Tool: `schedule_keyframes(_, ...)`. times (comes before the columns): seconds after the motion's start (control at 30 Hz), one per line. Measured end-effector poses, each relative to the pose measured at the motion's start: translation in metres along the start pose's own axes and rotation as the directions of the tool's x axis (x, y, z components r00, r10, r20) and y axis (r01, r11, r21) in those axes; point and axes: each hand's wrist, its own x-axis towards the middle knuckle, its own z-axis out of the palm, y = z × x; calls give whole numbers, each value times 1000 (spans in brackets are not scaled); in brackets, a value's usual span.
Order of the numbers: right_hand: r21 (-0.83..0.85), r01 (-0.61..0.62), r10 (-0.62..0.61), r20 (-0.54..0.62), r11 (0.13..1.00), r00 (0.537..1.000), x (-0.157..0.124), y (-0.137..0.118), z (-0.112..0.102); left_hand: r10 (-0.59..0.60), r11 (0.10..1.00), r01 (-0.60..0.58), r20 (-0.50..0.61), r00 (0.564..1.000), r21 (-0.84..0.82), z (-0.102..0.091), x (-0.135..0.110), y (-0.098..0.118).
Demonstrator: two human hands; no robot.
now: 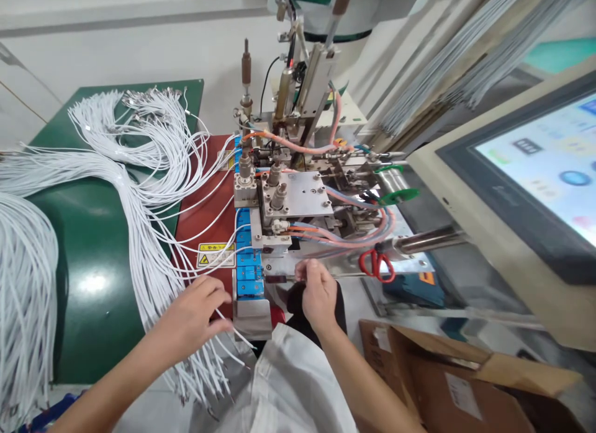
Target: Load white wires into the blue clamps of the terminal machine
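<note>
My left hand [202, 312] hovers over the loose end of a bundle of white cables [135, 234], just left of a row of blue clamp blocks [249, 273]. Its thumb stands apart from the bent fingers, and a single white cable runs close behind them. My right hand [320, 294] is closed in front of the machine, right of the blue blocks. Whatever its fingertips pinch, if anything, is hidden. Several white cables reach from the bundle into the blue blocks, beneath the metal machine head [298, 194].
A green table [93, 265] carries more white cables on the left. Red-handled scissors [376, 265] hang beside a wire spool [393, 185]. A touch screen [549, 166] juts in from the right, above an open cardboard box [447, 383]. A warning label [216, 255] marks the red plate.
</note>
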Motion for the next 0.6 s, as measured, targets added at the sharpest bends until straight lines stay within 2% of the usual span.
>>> schedule_keyframes(0.07,21,-3,3,7,1000,1000,-2,0,-2,25,1000,-24,97,995,-12,-1,-8,1)
schedule_keyframes(0.13,31,3,-3,24,1000,1000,-6,-3,-2,31,999,-27,93,995,-46,0,-10,3)
schedule_keyframes(0.23,52,31,-38,126,998,991,-19,-9,-1,-52,987,45,-45,998,-156,6,-3,12)
schedule_keyframes(0.33,121,96,-124,252,988,960,-32,-18,-1,-158,970,117,-186,970,-214,11,10,26)
schedule_keyframes(0.43,71,107,-122,271,992,955,-36,-28,-1,-197,952,135,-215,957,-274,16,23,40)
schedule_keyframes(0.53,-33,110,-94,312,993,946,-32,-39,-1,-192,924,103,-213,958,-368,20,31,50)
schedule_keyframes(0.6,-63,129,-99,350,990,931,-30,-43,0,-194,908,73,-260,946,-413,24,35,52)
